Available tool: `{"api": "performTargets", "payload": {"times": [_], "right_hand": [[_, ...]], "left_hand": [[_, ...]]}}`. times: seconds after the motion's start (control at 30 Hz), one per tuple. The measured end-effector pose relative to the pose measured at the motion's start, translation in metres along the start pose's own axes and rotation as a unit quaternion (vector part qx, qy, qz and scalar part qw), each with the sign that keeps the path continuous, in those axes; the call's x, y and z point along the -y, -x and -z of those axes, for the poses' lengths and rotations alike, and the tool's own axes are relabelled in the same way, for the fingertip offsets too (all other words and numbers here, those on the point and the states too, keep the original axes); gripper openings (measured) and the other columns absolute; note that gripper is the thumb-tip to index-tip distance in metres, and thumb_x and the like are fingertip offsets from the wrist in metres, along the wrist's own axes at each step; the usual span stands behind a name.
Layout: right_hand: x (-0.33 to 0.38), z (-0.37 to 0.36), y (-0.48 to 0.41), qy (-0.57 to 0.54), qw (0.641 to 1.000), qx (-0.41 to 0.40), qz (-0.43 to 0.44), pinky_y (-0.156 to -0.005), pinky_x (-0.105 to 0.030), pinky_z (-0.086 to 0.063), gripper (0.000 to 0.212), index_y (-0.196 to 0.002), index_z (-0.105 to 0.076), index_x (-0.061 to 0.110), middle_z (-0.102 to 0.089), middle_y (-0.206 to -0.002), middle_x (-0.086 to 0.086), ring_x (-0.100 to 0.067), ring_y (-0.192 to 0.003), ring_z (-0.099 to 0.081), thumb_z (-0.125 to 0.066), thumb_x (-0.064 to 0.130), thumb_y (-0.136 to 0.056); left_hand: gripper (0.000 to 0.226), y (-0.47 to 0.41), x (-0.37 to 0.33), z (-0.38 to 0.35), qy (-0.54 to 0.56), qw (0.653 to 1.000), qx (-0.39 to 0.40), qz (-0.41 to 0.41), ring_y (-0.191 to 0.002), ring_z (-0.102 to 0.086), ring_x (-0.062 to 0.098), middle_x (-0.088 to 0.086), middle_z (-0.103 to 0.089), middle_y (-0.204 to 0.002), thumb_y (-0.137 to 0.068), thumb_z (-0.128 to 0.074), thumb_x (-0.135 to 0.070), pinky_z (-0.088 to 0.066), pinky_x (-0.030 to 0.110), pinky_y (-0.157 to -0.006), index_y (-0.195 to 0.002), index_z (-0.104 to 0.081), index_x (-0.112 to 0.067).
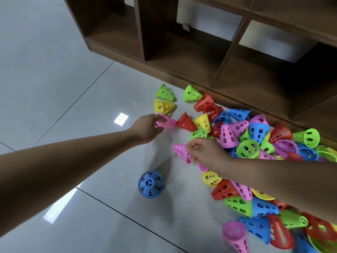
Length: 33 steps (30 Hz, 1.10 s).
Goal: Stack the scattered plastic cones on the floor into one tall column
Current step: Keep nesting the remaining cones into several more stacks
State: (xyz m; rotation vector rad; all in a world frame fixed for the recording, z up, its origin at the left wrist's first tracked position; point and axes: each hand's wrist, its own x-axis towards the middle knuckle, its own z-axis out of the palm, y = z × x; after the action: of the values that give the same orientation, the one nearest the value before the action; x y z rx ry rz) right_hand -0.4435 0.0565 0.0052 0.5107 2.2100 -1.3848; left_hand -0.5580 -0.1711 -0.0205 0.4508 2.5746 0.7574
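This looks like the gathering step. The left hand (148, 127) pinches a pink perforated plastic cone (168, 121) lying on the grey tiled floor (73, 106). The right hand (206, 154) grips a second pink cone (179, 152). A blue plastic cone (151, 187) stands upright, apart from the heap of coloured cones (255, 139) along the floor's far edge under the brown wooden shelf (182, 57). Next, the pink ones likely need nesting, tip into mouth.

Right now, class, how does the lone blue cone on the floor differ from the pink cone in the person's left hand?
Pose: the blue cone stands upright, narrow end up, while the pink cone points sideways. State: the blue cone stands untouched, while the left hand grips the pink cone. Both are plastic cones with holes.
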Motion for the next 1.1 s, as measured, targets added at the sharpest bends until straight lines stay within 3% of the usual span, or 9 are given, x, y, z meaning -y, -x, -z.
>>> {"api": "performTargets", "payload": {"times": [0.1, 0.23, 0.3, 0.4, 0.57, 0.73, 0.9, 1.0, 1.1], "right_hand": [[0.007, 0.001, 0.014, -0.008, 1.000, -0.007, 0.020, -0.067, -0.035, -0.054, 0.006, -0.102, -0.072, 0.005, -0.077, -0.087, -0.016, -0.017, -0.074, -0.071, -0.071, 0.011, -0.099], [0.028, 0.002, 0.032, -0.119, 0.992, 0.037, 0.032, -0.061, -0.026, -0.051, 0.015, -0.115, -0.066, 0.009, -0.073, -0.086, -0.010, -0.012, -0.072, -0.071, -0.069, 0.006, -0.100], [0.033, -0.002, 0.042, -0.188, 0.979, 0.069, 0.028, -0.062, -0.027, -0.050, 0.023, -0.122, -0.062, 0.010, -0.073, -0.089, -0.012, -0.017, -0.075, -0.071, -0.067, 0.004, -0.100], [0.026, -0.013, 0.057, -0.230, 0.965, 0.121, 0.014, -0.062, -0.027, -0.048, 0.023, -0.123, -0.063, 0.002, -0.074, -0.094, -0.013, -0.019, -0.077, -0.070, -0.064, 0.000, -0.101], [0.011, -0.034, 0.065, -0.163, 0.969, 0.182, 0.027, -0.063, -0.024, -0.049, 0.012, -0.114, -0.067, 0.002, -0.077, -0.086, -0.007, -0.016, -0.077, -0.071, -0.064, 0.001, -0.102], [0.012, -0.050, 0.053, -0.111, 0.978, 0.175, 0.024, -0.064, -0.026, -0.053, 0.005, -0.106, -0.066, 0.007, -0.075, -0.079, -0.009, -0.022, -0.079, -0.070, -0.066, 0.005, -0.101], [0.007, -0.059, 0.035, -0.093, 0.982, 0.161, 0.031, -0.064, -0.029, -0.060, 0.010, -0.098, -0.066, 0.006, -0.072, -0.077, -0.015, -0.030, -0.077, -0.070, -0.063, -0.004, -0.100], [0.001, -0.057, 0.027, -0.062, 0.986, 0.154, 0.029, -0.061, -0.030, -0.060, 0.011, -0.097, -0.066, 0.006, -0.073, -0.072, -0.009, -0.024, -0.068, -0.072, -0.065, -0.005, -0.098], [-0.001, -0.043, 0.015, 0.057, 0.992, 0.090, 0.063, -0.059, -0.033, -0.058, 0.012, -0.092, -0.070, 0.015, -0.072, -0.074, -0.001, -0.016, -0.068, -0.071, -0.070, 0.003, -0.095]], "left_hand": [[0.019, 0.006, -0.001, 0.006, 0.035, 0.998, -0.060, 0.002, -0.100, -0.071, 0.013, -0.007, -0.077, -0.115, -0.099, -0.070, -0.021, -0.055, 0.031, -0.093, -0.117, -0.078, -0.023], [0.009, 0.031, 0.007, 0.020, 0.131, 0.984, -0.110, 0.042, -0.078, -0.069, 0.001, -0.014, -0.077, -0.087, -0.094, -0.075, -0.018, -0.053, 0.026, -0.070, -0.094, -0.077, -0.027], [0.008, 0.050, 0.014, 0.026, 0.208, 0.971, -0.103, 0.062, -0.075, -0.068, 0.006, -0.008, -0.078, -0.087, -0.095, -0.077, -0.019, -0.053, 0.027, -0.068, -0.094, -0.076, -0.027], [0.011, 0.078, 0.023, 0.035, 0.318, 0.940, -0.084, 0.094, -0.078, -0.069, 0.015, 0.008, -0.079, -0.091, -0.097, -0.078, -0.015, -0.057, 0.033, -0.077, -0.106, -0.076, -0.020], [0.017, 0.107, 0.024, 0.047, 0.476, 0.871, -0.045, 0.116, -0.075, -0.066, 0.012, 0.005, -0.074, -0.092, -0.100, -0.070, -0.005, -0.057, 0.022, -0.073, -0.116, -0.075, -0.007], [0.021, 0.125, 0.010, 0.055, 0.557, 0.826, 0.046, 0.075, -0.087, -0.069, 0.018, 0.011, -0.075, -0.105, -0.093, -0.070, -0.013, -0.060, 0.024, -0.081, -0.112, -0.077, -0.006], [0.023, 0.137, 0.009, 0.052, 0.497, 0.855, 0.144, 0.025, -0.094, -0.065, 0.027, 0.018, -0.073, -0.109, -0.097, -0.074, -0.016, -0.055, 0.038, -0.089, -0.115, -0.076, -0.002], [0.024, 0.143, 0.010, 0.041, 0.455, 0.876, 0.157, 0.036, -0.081, -0.066, 0.021, 0.014, -0.075, -0.097, -0.096, -0.072, -0.015, -0.056, 0.031, -0.078, -0.115, -0.076, -0.001], [0.015, 0.145, 0.017, 0.029, 0.379, 0.913, 0.149, 0.033, -0.078, -0.066, 0.019, 0.015, -0.078, -0.097, -0.100, -0.072, -0.016, -0.055, 0.032, -0.075, -0.111, -0.079, -0.011]]}}
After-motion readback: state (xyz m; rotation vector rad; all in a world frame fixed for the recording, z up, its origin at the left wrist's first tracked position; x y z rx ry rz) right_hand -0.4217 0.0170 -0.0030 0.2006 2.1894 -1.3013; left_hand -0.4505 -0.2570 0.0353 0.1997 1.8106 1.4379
